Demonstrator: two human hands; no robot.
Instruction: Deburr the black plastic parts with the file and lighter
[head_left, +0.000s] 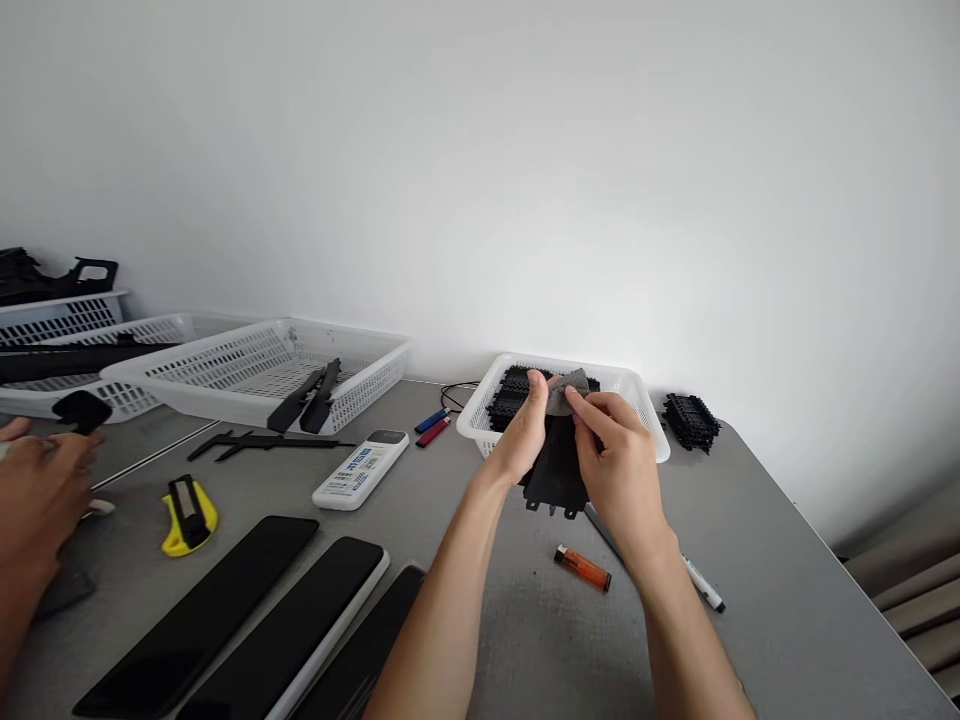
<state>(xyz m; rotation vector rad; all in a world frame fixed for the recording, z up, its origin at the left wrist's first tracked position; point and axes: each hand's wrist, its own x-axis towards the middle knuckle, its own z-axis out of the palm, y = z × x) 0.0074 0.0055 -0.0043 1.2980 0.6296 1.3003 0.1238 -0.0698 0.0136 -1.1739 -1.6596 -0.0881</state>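
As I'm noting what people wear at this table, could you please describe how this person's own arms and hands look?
The left hand and right hand are ungloved, with no ring, watch or bracelet in view. The left forearm and right forearm are bare down to the picture's lower edge, so no sleeve shows. No markings can be made out.

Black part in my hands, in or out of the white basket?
Out: your left hand holds the black part, whose lower end hides some of the near rim of the white basket.
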